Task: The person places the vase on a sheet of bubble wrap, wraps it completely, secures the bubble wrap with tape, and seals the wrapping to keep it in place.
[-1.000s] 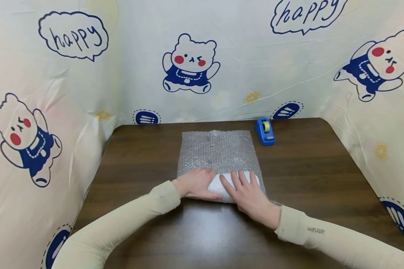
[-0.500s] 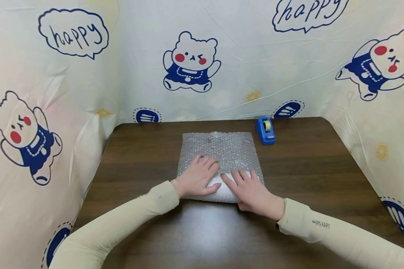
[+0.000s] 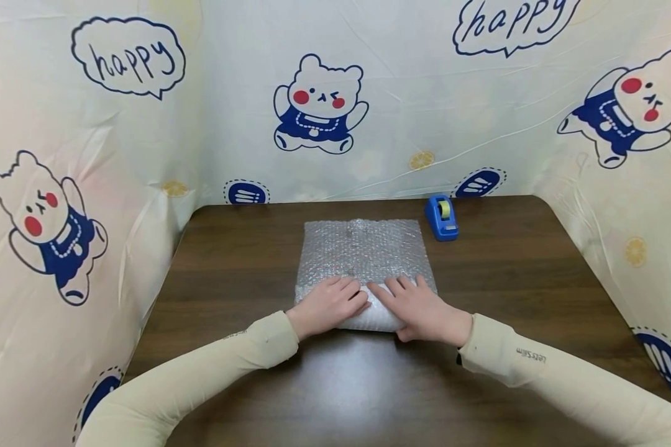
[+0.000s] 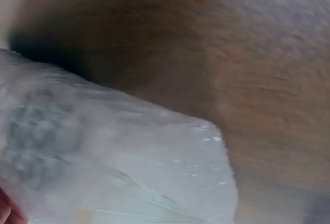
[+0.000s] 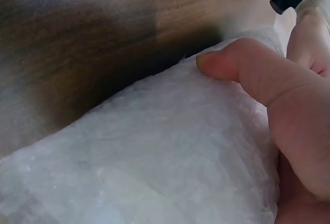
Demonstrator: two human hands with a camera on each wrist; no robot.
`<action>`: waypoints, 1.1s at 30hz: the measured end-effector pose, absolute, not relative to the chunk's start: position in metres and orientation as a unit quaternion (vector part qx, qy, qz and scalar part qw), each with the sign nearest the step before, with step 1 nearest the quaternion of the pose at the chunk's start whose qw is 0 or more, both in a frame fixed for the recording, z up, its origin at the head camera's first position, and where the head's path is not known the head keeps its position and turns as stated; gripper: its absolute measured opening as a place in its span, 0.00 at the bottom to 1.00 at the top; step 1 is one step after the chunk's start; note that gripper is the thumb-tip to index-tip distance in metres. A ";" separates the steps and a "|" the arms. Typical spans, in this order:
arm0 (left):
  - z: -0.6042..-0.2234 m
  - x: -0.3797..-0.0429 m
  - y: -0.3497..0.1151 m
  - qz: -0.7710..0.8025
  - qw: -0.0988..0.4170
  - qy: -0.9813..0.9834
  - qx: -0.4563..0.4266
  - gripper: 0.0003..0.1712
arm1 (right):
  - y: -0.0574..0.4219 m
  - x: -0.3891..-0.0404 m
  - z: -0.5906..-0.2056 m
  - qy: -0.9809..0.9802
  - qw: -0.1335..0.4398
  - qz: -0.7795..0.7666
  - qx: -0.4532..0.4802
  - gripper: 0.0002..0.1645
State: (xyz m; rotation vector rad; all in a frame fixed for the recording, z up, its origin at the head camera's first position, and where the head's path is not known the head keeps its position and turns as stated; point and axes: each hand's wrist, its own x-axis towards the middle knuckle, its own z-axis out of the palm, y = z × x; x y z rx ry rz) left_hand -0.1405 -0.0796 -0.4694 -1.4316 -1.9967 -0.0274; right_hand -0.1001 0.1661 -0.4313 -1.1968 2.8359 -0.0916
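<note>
A sheet of clear bubble wrap point(image 3: 363, 248) lies flat on the table, its near end folded around a white bundle point(image 3: 374, 315). Over the bundle's left part my left hand point(image 3: 325, 307) curls its fingers, the thumb hidden in the head view. My right hand point(image 3: 425, 311) grips the right part, fingers across the top and thumb at the near side. In the right wrist view that thumb point(image 5: 247, 72) lies against the edge of the wrapped bundle point(image 5: 154, 141). The left wrist view shows the bundle's rounded end point(image 4: 170, 167), with a grey patch under the film.
A blue tape dispenser point(image 3: 442, 217) with a yellowish roll stands beyond the sheet's far right corner. The brown wooden table point(image 3: 229, 261) is enclosed at the back and sides by a printed cloth point(image 3: 391, 124).
My left hand has drawn its spread fingers back onto the bundle and tucked its thumb in. The right fingers and the bundle's near edge have shifted slightly away from me.
</note>
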 end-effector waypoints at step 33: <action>-0.488 -0.111 -0.073 0.037 0.168 -0.899 -0.403 0.59 | 0.167 -0.125 -0.422 0.909 0.086 0.008 -0.408 0.60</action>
